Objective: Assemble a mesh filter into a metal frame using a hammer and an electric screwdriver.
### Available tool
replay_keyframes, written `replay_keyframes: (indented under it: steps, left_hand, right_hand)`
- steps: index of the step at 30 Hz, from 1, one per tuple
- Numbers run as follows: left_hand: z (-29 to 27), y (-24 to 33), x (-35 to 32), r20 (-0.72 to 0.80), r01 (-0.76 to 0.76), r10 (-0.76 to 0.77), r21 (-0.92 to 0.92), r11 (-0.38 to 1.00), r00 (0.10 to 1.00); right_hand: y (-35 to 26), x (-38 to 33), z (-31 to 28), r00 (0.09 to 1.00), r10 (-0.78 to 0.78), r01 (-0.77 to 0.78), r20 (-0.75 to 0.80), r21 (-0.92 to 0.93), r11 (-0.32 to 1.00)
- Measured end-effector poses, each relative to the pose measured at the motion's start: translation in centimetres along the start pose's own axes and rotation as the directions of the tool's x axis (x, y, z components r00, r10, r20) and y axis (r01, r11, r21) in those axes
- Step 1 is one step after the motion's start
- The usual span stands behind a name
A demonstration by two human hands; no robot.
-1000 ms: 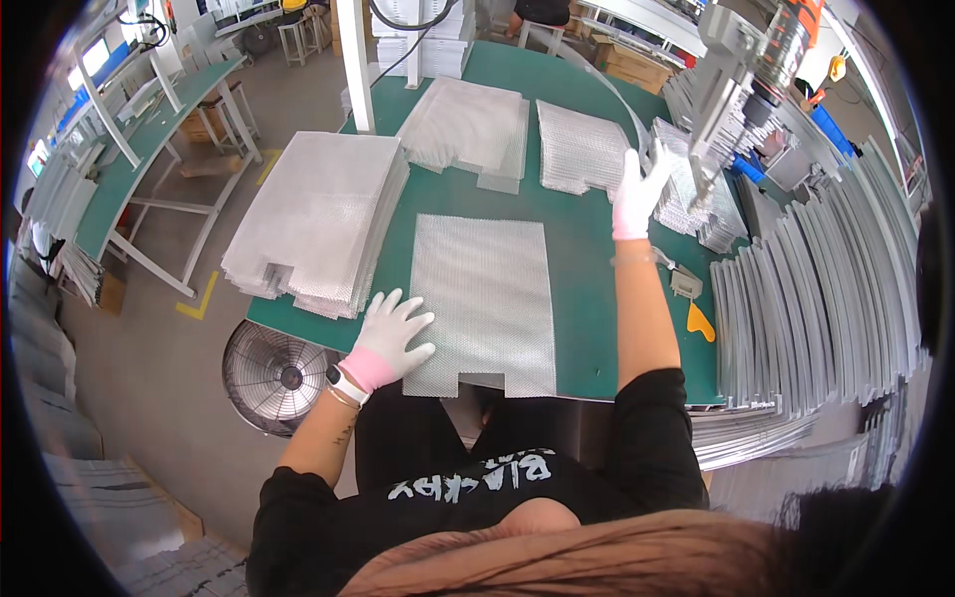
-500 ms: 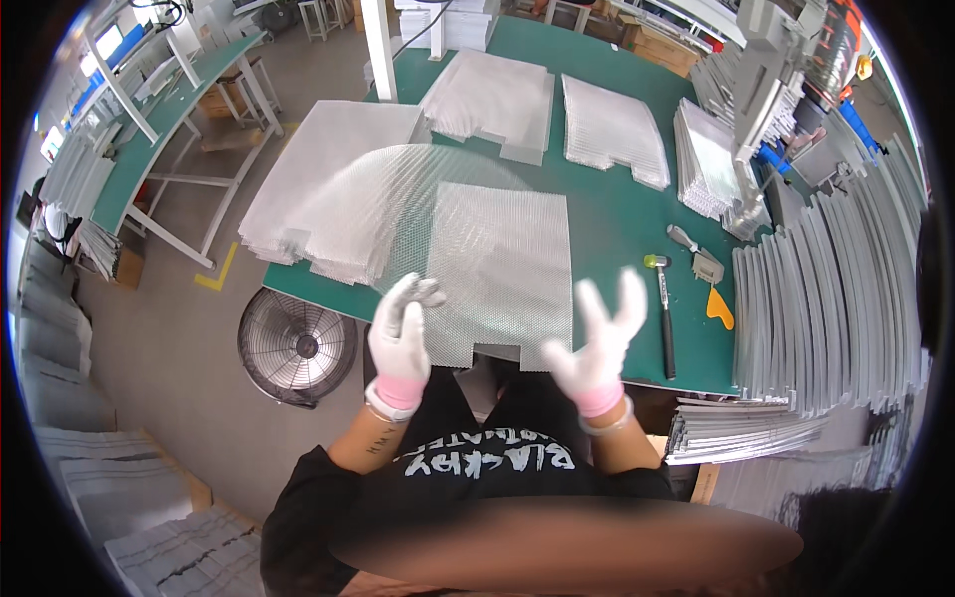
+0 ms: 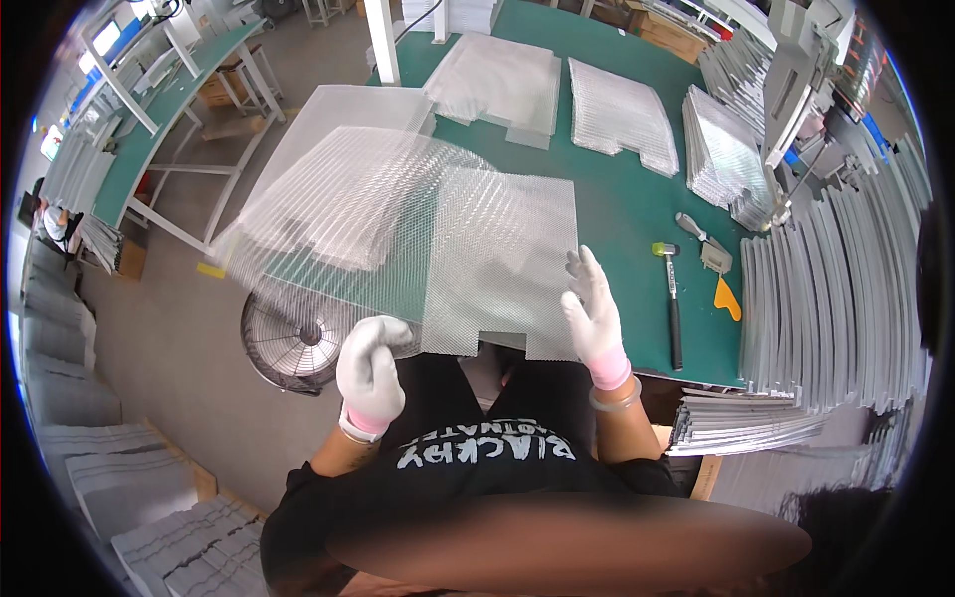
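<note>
My left hand (image 3: 370,370), in a white glove with a pink cuff, is closed on the near corner of a thin see-through mesh sheet (image 3: 348,289). That sheet is smeared by motion and spreads over the table's left edge. A second mesh sheet (image 3: 512,254), notched on its near side, lies flat before me at the table's edge; the lifted sheet overlaps its left part. Beside that sheet's right edge is my gloved right hand (image 3: 595,313), open, fingers stretched, holding nothing. Behind the lifted sheet lies a stack of mesh sheets (image 3: 343,104) at the left.
On the green table (image 3: 637,214) lie more mesh stacks (image 3: 497,85), (image 3: 622,109). At right are a mallet (image 3: 673,308), a scraper (image 3: 711,251) and an orange spatula (image 3: 727,298). Metal strips (image 3: 826,298) crowd the right side. A floor fan (image 3: 298,338) stands at left.
My left hand has moved left and toward me, drawing the lifted mesh sheet leftward. My right hand has turned, its fingers closer together, beside the flat sheet. The view has shifted slightly.
</note>
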State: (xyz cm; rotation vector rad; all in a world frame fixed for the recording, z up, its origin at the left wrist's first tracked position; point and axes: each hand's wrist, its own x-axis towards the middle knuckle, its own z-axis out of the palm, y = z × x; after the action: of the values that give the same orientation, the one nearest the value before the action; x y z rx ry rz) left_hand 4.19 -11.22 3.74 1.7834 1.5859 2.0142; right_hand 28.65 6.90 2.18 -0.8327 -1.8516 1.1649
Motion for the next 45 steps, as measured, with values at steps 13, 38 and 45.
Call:
replay_keyframes:
  steps: [13, 38, 45]
  left_hand:
    - [2.2, 0.6, 0.4, -0.003, 0.46, -0.472, -0.223, 0.86, 0.881]
    - [4.9, -6.2, 0.9, 0.412, 0.152, -0.505, 0.641, 0.752, 0.759]
    - [4.7, -6.5, 0.7, 0.405, 0.173, -0.526, 0.646, 0.743, 0.748]
  right_hand:
    - [-3.8, -0.3, -1.2, 0.981, 0.184, -0.16, -0.059, 0.29, 0.944]
    - [2.5, -5.1, -0.1, 0.984, -0.138, 0.052, -0.111, -0.562, 0.826]
    - [2.2, -5.0, -0.3, 0.992, -0.114, 0.056, -0.057, -0.609, 0.791]
